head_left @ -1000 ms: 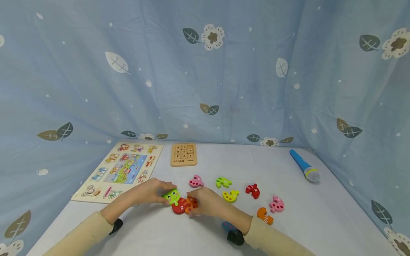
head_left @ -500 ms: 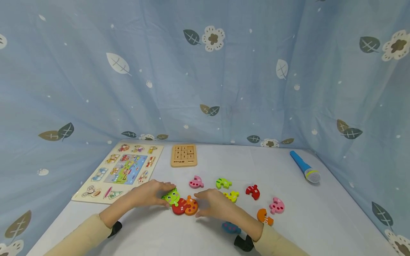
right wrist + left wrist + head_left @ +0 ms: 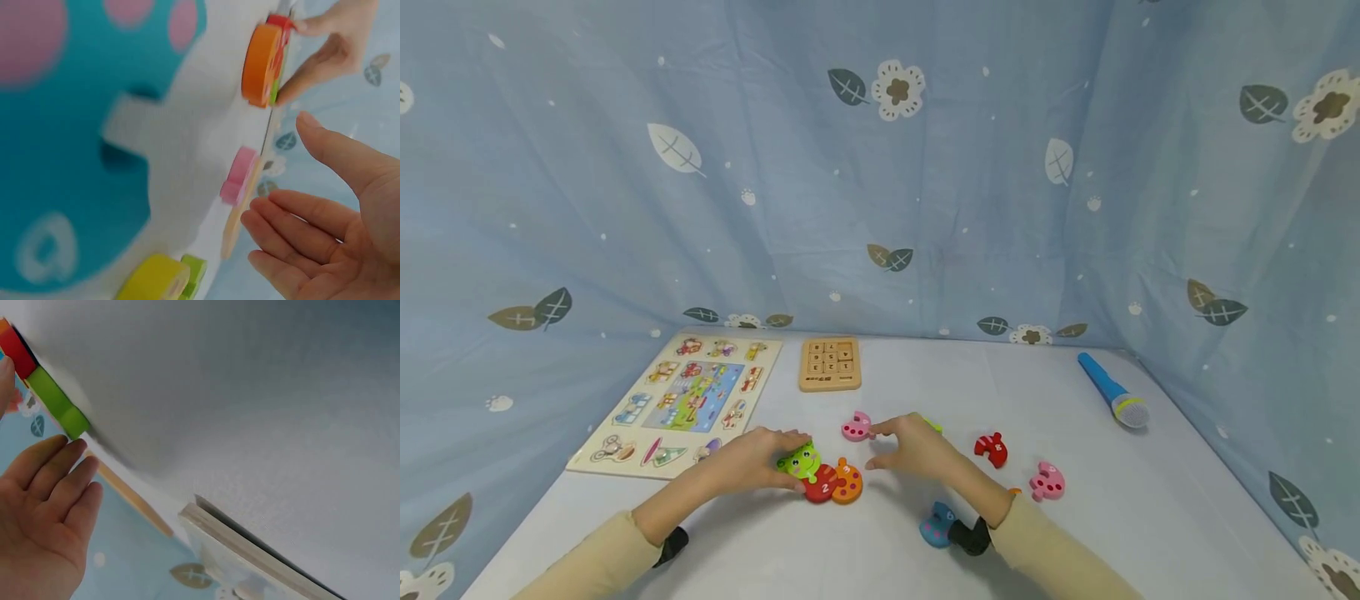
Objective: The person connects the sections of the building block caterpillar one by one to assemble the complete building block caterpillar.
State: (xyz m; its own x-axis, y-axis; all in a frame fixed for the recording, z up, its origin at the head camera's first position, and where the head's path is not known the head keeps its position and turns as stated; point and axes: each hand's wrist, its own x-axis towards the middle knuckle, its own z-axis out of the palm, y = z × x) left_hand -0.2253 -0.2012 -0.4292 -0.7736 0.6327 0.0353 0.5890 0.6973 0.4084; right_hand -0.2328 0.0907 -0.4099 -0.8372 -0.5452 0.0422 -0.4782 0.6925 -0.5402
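Note:
A green caterpillar-head puzzle piece (image 3: pixel 800 459) with a smiling face joins a red piece (image 3: pixel 822 486) marked 2 and an orange piece (image 3: pixel 847 483) marked 3. My left hand (image 3: pixel 748 462) holds this short chain at its left end, fingers by the head and thumb at the red piece. Over the table my right hand (image 3: pixel 917 450) holds nothing; its fingertips are beside a pink spotted piece (image 3: pixel 857 427). In the right wrist view, the right hand (image 3: pixel 331 231) has extended fingers and thumb apart, near the pink piece (image 3: pixel 239 175).
Other pieces lie to the right: blue (image 3: pixel 936 527), red (image 3: pixel 992 449) and pink (image 3: pixel 1047 481). A yellow piece (image 3: pixel 153 278) shows in the right wrist view. Behind are a picture puzzle board (image 3: pixel 625 400), a number slide puzzle (image 3: pixel 831 364) and a blue toy microphone (image 3: pixel 1105 383).
My right hand has let go of the orange piece and moved right, then up to the pink piece. The left hand stays at the chain, its thumb now nearer the red piece.

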